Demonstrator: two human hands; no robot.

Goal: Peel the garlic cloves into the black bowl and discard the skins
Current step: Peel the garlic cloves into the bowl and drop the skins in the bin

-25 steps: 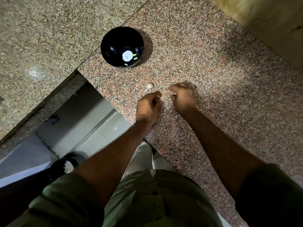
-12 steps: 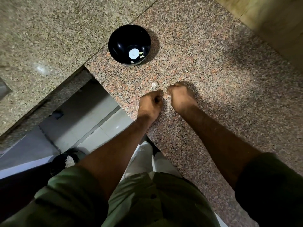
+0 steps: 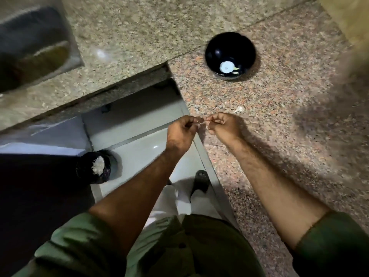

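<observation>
Black and glossy, the bowl (image 3: 230, 54) sits on the speckled pinkish granite counter (image 3: 279, 136), well beyond the hands. Inside it lies a pale round patch with a few yellowish bits beside it, too blurred to identify. At the counter's edge the left hand (image 3: 182, 131) and right hand (image 3: 224, 126) meet fingertip to fingertip, both with curled fingers pinching a small pale garlic piece (image 3: 202, 123) between them. A single loose clove or skin (image 3: 239, 109) rests on the counter just beyond the right hand. Down on the tiled floor (image 3: 143, 148) stands a bin with a dark liner (image 3: 93, 169), holding a heap of whitish scraps.
</observation>
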